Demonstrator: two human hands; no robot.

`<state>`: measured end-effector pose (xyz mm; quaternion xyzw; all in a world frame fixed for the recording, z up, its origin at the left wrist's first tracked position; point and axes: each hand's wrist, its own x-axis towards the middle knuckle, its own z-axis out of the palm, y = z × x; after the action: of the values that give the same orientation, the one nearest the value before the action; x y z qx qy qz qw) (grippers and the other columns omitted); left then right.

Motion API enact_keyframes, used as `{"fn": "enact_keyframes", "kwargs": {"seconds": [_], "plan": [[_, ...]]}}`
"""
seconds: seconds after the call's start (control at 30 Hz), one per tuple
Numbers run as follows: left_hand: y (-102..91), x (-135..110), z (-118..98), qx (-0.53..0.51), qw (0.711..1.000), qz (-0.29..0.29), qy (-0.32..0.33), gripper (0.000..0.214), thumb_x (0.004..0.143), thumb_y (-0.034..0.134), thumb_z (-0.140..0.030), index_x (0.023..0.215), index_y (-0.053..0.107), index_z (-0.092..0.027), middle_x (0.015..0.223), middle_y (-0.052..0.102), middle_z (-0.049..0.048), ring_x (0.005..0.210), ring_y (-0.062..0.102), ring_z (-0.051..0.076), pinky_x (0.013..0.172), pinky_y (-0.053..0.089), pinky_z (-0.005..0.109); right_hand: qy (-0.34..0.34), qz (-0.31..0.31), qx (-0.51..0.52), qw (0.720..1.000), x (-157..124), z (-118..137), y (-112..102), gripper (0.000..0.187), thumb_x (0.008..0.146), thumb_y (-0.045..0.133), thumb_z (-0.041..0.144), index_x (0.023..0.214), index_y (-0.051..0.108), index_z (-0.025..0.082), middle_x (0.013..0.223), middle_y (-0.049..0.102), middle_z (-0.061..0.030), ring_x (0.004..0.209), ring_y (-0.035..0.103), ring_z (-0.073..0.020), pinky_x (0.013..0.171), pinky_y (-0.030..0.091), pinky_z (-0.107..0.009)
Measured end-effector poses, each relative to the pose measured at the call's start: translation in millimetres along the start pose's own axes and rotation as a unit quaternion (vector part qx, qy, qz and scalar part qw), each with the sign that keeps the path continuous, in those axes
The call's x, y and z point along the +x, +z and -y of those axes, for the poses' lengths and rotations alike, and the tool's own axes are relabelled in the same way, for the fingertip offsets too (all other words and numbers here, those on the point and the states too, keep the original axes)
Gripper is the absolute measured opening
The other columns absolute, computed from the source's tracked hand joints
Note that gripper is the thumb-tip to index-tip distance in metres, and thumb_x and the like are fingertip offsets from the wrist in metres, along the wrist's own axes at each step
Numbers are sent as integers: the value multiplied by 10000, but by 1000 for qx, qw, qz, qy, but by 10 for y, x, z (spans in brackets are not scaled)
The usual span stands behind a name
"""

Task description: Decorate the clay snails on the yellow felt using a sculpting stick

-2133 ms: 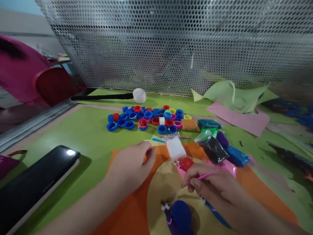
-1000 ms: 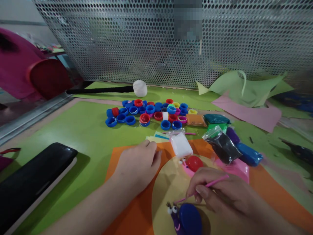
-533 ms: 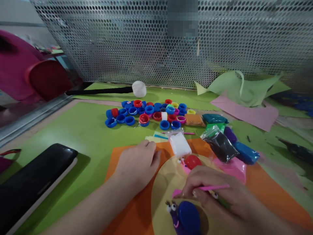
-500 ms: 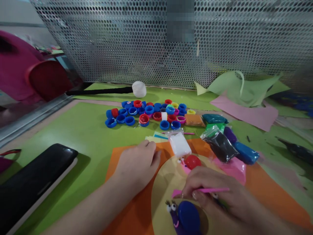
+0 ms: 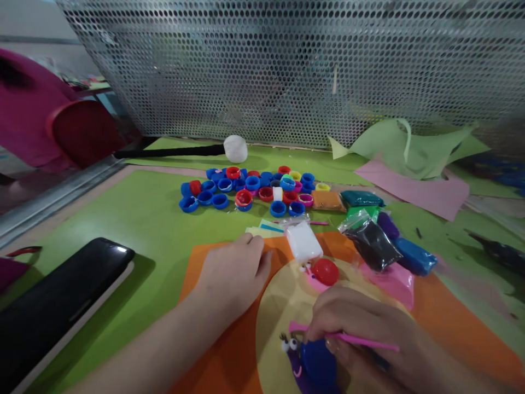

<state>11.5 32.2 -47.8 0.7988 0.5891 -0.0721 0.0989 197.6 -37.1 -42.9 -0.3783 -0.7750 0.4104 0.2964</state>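
A pink plastic clay modelling tool (image 5: 361, 340) is pinched in my right hand (image 5: 361, 323), its flat tip pointing left. That hand hovers over the blue cap shell of a purple clay snail (image 5: 318, 361) with white googly eyes and lashes, covering part of the shell. Just beyond it is a pink clay snail (image 5: 314, 279) with a red shell (image 5: 326, 272). My left hand (image 5: 235, 268) rests curled on the left of the orange sheet (image 5: 197, 268); the inside of its fist is hidden. Both snails sit on a yellow paper circle (image 5: 273, 312).
A white clay packet (image 5: 303, 242) lies at the sheet's far edge. Many bottle caps (image 5: 250, 183) stand behind, with coloured clay bags (image 5: 371, 243) at right. A black phone (image 5: 69, 306) lies left. Behind rises a perforated metal panel (image 5: 229, 65); green (image 5: 381, 148) and pink paper scraps (image 5: 430, 189) lie at back right.
My right hand has shifted slightly, and the modelling tool has tilted, its back end now lower right. The shell is more covered. My left hand stays in place while the view shifts slightly.
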Motion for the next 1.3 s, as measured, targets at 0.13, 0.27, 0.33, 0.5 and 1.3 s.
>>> {"fn": "enact_keyframes", "kwargs": {"seconds": [0.13,0.27,0.33,0.5,1.3], "plan": [[4,8,7,1,1000,-4,4,267,881,297,-266,803,540,-189,794,603,58,701,619,233,505,330,303,3,8,-26,1000,2,32,-36,206,844,479,59,898,589,225,844,618,-6,780,583,-112,721,482,-185],[8,4,11,2,1000,-3,5,264,878,301,-265,797,540,-189,775,597,53,674,614,227,494,316,303,18,27,-40,999,6,64,-70,200,866,451,94,894,579,245,892,644,-13,812,608,-128,729,508,-204],[8,5,9,3,1000,-5,4,272,882,293,-268,805,541,-188,781,597,56,684,615,232,494,313,304,22,25,-38,999,1,57,-60,198,866,447,103,891,580,249,893,645,-13,811,610,-130,726,511,-208],[5,10,-3,6,1000,-3,4,272,883,291,-272,805,538,-189,788,594,53,689,614,222,492,303,294,18,18,-18,1000,-11,29,-27,194,862,446,102,898,578,240,885,635,-13,817,598,-133,742,498,-226],[-6,-15,-6,6,1000,1,8,271,882,293,-261,803,540,-185,783,588,52,698,619,240,519,363,313,24,45,-44,998,-22,76,-74,224,854,429,59,877,565,236,946,630,17,858,594,-85,750,486,-142]]}}
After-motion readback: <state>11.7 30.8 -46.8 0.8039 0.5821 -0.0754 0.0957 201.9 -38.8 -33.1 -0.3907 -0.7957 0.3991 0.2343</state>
